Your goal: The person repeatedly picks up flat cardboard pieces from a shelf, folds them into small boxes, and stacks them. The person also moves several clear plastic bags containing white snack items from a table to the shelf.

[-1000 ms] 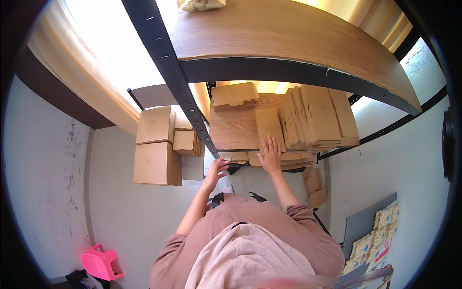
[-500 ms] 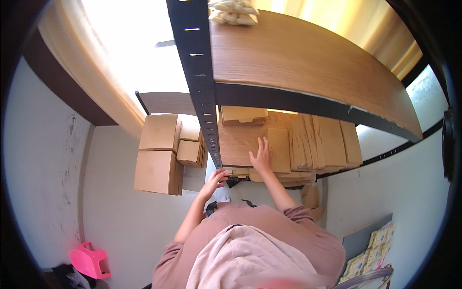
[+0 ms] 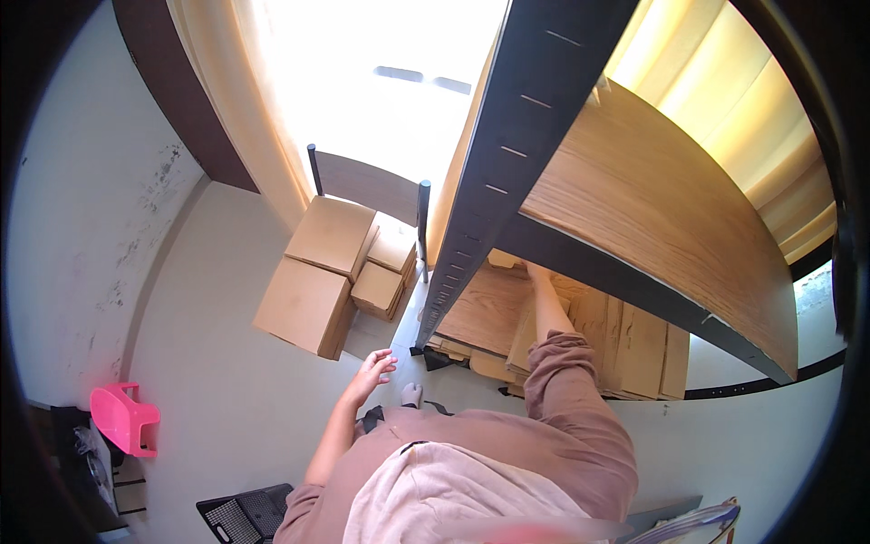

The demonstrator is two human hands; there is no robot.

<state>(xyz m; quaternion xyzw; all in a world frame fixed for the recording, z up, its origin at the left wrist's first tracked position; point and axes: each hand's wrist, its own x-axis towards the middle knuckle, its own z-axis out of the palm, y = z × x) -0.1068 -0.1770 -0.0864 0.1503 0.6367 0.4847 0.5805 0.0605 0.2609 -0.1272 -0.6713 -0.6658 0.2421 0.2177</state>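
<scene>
My right arm reaches deep over the wooden lower shelf (image 3: 476, 313), under the beam of the upper board. Only the wrist end of my right hand (image 3: 538, 272) shows there; its fingers are hidden, so any grip is unseen. Just left of it, a brown cardboard box (image 3: 504, 259) peeks out at the back of the shelf. Folded cardboard boxes (image 3: 639, 349) stand packed on the shelf's right part, beside my forearm. My left hand (image 3: 373, 374) hangs in the air in front of the shelf's left post, fingers loosely bent and apart, holding nothing.
A black slotted post (image 3: 485, 172) rises close by on the left of the shelf, with the wooden upper board (image 3: 671, 213) overhead. Stacked cardboard cartons (image 3: 304, 304) stand on the left. A pink stool (image 3: 122, 417) and a black crate (image 3: 245, 512) are on the floor.
My right hand has gone from the near shelf to its back, passing under the upper beam. My left hand has come away from the post. The view has turned and shifted.
</scene>
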